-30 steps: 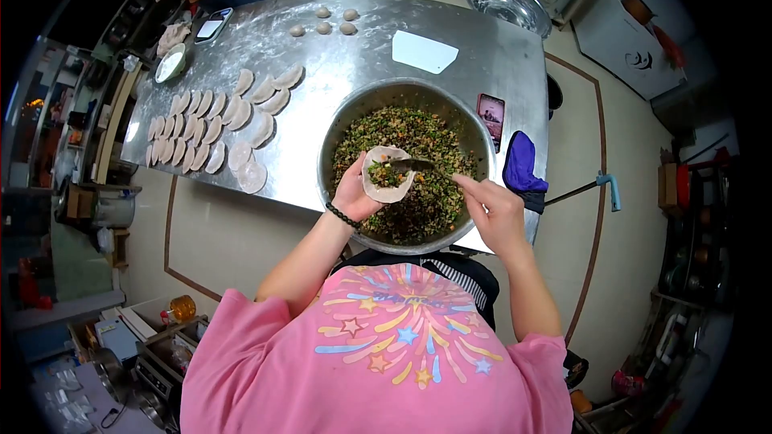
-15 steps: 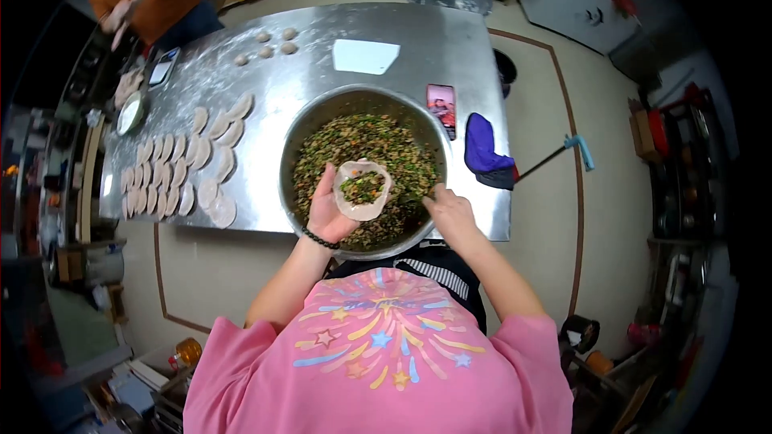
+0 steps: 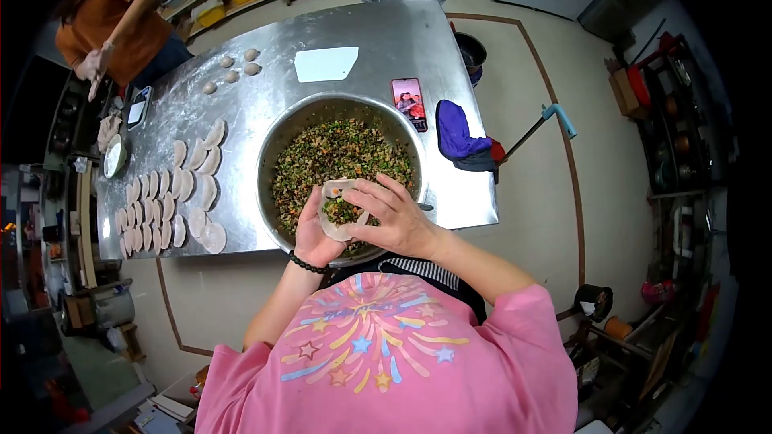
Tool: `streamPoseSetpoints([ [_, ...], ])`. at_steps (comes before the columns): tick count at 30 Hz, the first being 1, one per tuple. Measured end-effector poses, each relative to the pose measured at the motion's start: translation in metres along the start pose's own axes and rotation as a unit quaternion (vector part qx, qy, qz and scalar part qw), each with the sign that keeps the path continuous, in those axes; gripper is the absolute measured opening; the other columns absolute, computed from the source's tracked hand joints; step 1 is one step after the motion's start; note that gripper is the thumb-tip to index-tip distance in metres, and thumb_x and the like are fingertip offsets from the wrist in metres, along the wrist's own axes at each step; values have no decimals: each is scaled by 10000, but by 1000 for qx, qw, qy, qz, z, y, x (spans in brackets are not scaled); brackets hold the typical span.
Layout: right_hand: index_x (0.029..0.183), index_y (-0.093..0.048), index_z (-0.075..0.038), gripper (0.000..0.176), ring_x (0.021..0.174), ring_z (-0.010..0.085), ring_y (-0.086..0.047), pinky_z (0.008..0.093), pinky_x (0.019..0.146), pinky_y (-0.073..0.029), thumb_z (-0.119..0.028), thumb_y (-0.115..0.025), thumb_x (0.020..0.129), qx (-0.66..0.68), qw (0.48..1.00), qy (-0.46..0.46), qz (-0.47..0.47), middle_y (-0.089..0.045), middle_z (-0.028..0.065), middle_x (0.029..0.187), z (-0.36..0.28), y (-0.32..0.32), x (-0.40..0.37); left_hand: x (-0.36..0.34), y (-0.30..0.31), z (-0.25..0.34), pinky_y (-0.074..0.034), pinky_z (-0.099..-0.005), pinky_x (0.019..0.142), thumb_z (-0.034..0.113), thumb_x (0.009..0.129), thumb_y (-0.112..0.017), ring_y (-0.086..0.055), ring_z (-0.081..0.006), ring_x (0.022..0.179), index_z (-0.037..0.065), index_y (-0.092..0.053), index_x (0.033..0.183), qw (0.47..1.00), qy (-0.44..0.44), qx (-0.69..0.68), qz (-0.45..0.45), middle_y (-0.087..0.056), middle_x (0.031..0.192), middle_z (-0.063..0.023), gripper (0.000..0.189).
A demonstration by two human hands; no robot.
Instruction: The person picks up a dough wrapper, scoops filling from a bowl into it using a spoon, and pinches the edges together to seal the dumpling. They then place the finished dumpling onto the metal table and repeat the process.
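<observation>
- Left hand (image 3: 310, 233): cupped, palm up, closed round a dumpling wrapper (image 3: 338, 210) that lies in its fingers. A dark bead bracelet (image 3: 305, 264) sits on that wrist.
- Right hand (image 3: 394, 217): fingers curled over the wrapper's right edge and gripping it, thumb side turned toward the left hand. The two hands touch at the wrapper.
- The wrapper is open at the top, with a mound of green-and-brown filling inside. It is held above the near part of the big steel bowl (image 3: 269, 153).
- The bowl is filled nearly to the rim with chopped filling (image 3: 342, 153) and stands at the near edge of the steel surface (image 3: 386, 40).
- Left of the bowl: rows of folded dumplings (image 3: 161, 201) and two flat round wrappers (image 3: 207, 229).
- Far side of the surface: small dough balls (image 3: 233, 68) and a white scraper (image 3: 326, 64).
- Just right of the bowl: a phone (image 3: 409, 100) with its screen lit. A purple cloth (image 3: 458, 137) hangs at the surface's right edge.
- At the far left corner a second person in an orange top (image 3: 112, 16) stands with hands together.
</observation>
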State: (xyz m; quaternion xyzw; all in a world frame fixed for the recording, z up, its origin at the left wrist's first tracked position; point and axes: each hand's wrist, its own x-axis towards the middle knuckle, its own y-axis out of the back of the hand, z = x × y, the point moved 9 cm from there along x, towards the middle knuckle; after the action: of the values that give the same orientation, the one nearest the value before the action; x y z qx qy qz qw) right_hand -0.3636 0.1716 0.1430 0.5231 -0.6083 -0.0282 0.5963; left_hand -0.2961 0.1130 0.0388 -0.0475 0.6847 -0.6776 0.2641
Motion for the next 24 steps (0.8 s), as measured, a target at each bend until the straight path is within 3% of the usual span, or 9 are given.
streamPoseSetpoints([
  [3, 796, -615, -164, 107, 1223, 280, -376, 448, 997, -301, -218, -665, 717, 77, 996, -50, 7, -421, 79, 1299, 2, 3, 10, -7, -2, -9, -516, -341, 758, 420, 925, -417, -537, -239, 1042, 163, -449, 1236, 997, 28, 69, 10, -522, 1158, -76, 405],
  [6, 781, -624, -130, 152, 1203, 320, -395, 452, 987, -308, -215, -707, 686, 146, 980, -134, 8, -447, 110, 1265, 16, 2, 14, -12, 4, 8, -476, -248, 693, 324, 951, -403, -571, -130, 867, 92, -444, 1220, 925, -79, 352, 118, -544, 1078, -43, 357],
  [9, 774, -619, -100, 148, 1204, 345, -387, 450, 983, -306, -197, -704, 701, 162, 972, -172, 8, -430, 126, 1289, 23, -4, 13, -16, -6, 14, -471, -246, 723, 268, 957, -369, -564, -119, 880, 51, -434, 1216, 868, -107, 478, 79, -543, 1061, -50, 344],
  [11, 763, -609, -91, 122, 1208, 342, -370, 459, 974, -303, -184, -676, 722, 174, 968, -179, 12, -420, 123, 1289, 25, -4, 17, -19, -12, 15, -460, -238, 753, 187, 894, -482, -547, -103, 909, 37, -429, 1221, 880, -92, 463, 50, -531, 1070, -55, 364],
  [13, 758, -607, -88, 118, 1206, 349, -371, 462, 977, -299, -183, -669, 726, 188, 964, -190, 5, -420, 125, 1287, 25, -4, 22, -25, -26, 14, -434, -278, 861, 197, 812, -636, -523, -131, 1005, 2, -438, 1186, 740, -110, 664, 0, -530, 1106, -62, 466],
  [16, 879, -619, -99, 212, 1197, 337, -390, 440, 985, -306, -218, -681, 714, 204, 956, -212, -12, -442, 128, 1273, 29, 2, 27, -23, -31, 16, -433, -277, 866, 99, 771, -658, -520, -122, 1014, 14, -429, 1183, 787, -120, 605, 15, -528, 1110, -56, 479],
  [18, 1070, -571, -94, 429, 1177, 319, -420, 413, 989, -316, -272, -705, 703, 200, 951, -234, -4, -459, 136, 1260, 38, 14, 25, -24, -33, 22, -436, -270, 861, 37, 756, -667, -528, -121, 1012, 26, -429, 1181, 815, -129, 565, 11, -530, 1117, -57, 488],
  [19, 1107, -537, -70, 518, 1170, 311, -428, 400, 983, -325, -201, -738, 648, 204, 947, -248, -12, -471, 127, 1245, 41, 22, 23, -25, -33, 26, -436, -270, 861, 37, 756, -667, -528, -121, 1012, 26, -429, 1181, 814, -135, 564, 16, -530, 1117, -57, 488],
  [24, 1023, -572, -72, 417, 1005, 284, -507, 376, 877, -361, -269, -727, 689, 161, 947, -267, -84, -561, 106, 1010, 43, 21, 10, -26, -39, 32, -437, -283, 877, 26, 757, -670, -528, -141, 1038, 30, -436, 1166, 835, -174, 521, -24, -522, 1141, -68, 472],
])
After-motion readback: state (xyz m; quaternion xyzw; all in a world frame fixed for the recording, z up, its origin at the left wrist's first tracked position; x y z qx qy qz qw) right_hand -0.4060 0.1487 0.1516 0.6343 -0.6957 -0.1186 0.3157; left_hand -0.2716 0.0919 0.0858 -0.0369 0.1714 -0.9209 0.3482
